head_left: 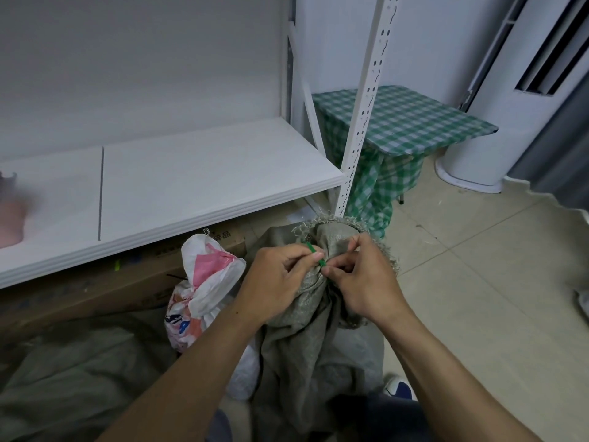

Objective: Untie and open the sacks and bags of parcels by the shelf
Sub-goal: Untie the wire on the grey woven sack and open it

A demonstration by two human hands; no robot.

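Note:
A grey-green woven sack stands in front of me, its frayed neck bunched and bound by a green tie. My left hand pinches the green tie at the neck. My right hand pinches the tie and the gathered cloth from the other side, fingertips almost meeting the left hand's. To the left leans a white plastic bag with pink and blue print, its top knotted. Another grey sack lies slumped at the lower left.
A white shelf with a slotted upright stands just behind the sacks, a cardboard box under it. A green checked table and a white standing air conditioner are at the right. Tiled floor spreads rightward.

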